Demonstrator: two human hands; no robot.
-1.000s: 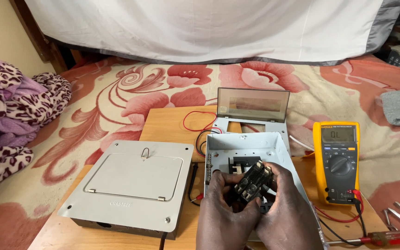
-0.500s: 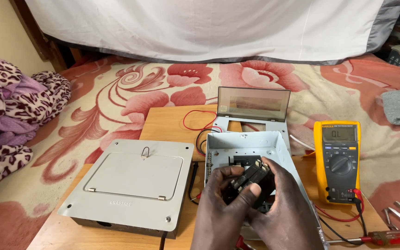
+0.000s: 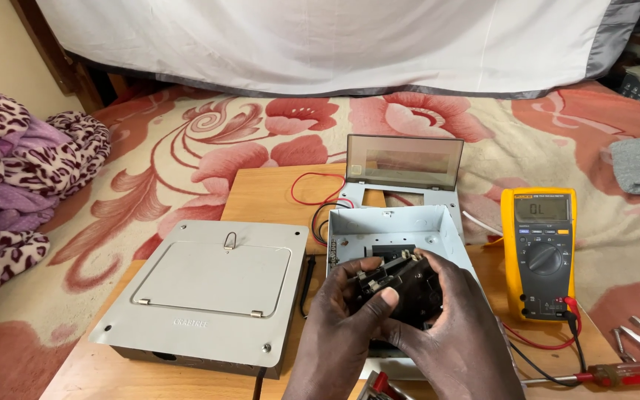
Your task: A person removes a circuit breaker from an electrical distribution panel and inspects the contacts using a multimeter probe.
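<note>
Wooden board on the flowered bed: both hands hold a black breaker over the open box.
Left hand and right hand are closed around it; meter at 3 o'clock; I think seating it needs careful lining up.

A closed metal enclosure is set at the left of a wooden board, with an open box just beside it on the right. A hinged lid is raised behind the open box. A breaker block is held over that box between the left hand and right hand. A multimeter lies farther right, a screwdriver in front of it. Bundled clothing is heaped at far left.
</note>
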